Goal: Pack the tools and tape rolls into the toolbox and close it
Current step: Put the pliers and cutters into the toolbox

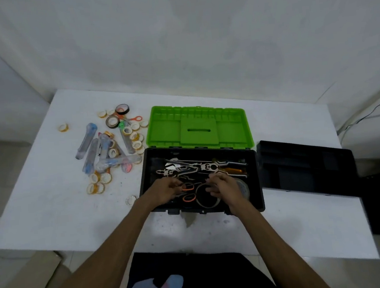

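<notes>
White table (285, 227) against a pale wall. Both hands are lowered into the open toolbox (145, 171): left hand (163, 191) and right hand (225, 188), fingers loosely curled over scissors (188, 192); actual grip cannot be told. Tape rolls (114, 139) lie unpacked at far left, lid (197, 126) folded back for access.

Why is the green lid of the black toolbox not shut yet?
The black plastic toolbox is open: its green lid lies tipped back on the white table, showing tools inside.

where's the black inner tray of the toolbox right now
In the head view the black tray sits on the white table, just right of the open toolbox and apart from both hands.
</notes>
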